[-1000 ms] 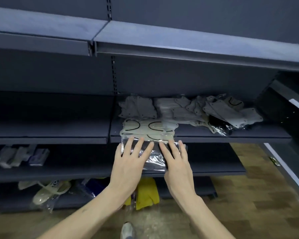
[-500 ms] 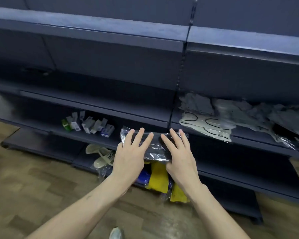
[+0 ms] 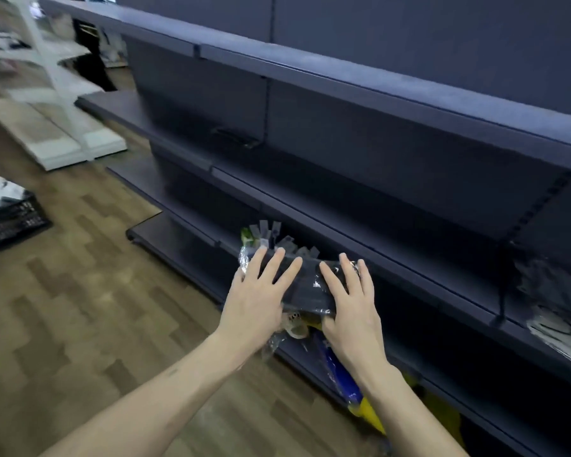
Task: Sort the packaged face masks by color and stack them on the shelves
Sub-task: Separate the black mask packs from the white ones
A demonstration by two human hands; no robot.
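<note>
I hold a stack of black face masks in clear wrap [image 3: 305, 286] in the air between both hands, in front of the dark shelving. My left hand [image 3: 254, 298] has its straight fingers on top of the pack's left half, and my right hand [image 3: 353, 305] covers the right half the same way. Both thumbs are hidden beneath the pack. Pale packaged masks [image 3: 554, 328] lie on the middle shelf [image 3: 360, 245] at the far right edge, blurred.
Small white boxes [image 3: 271, 235] stand on a lower shelf just behind the pack. Yellow and blue packets [image 3: 353, 390] lie on the bottom shelf under my right wrist. A black crate [image 3: 10, 216] sits on the wooden floor at the left, with white shelving [image 3: 56, 94] beyond it.
The view has swung left along the shelving with the black pack still in both hands. The pale masks have slid to the far right edge, and the crate and white shelving have come into view.
</note>
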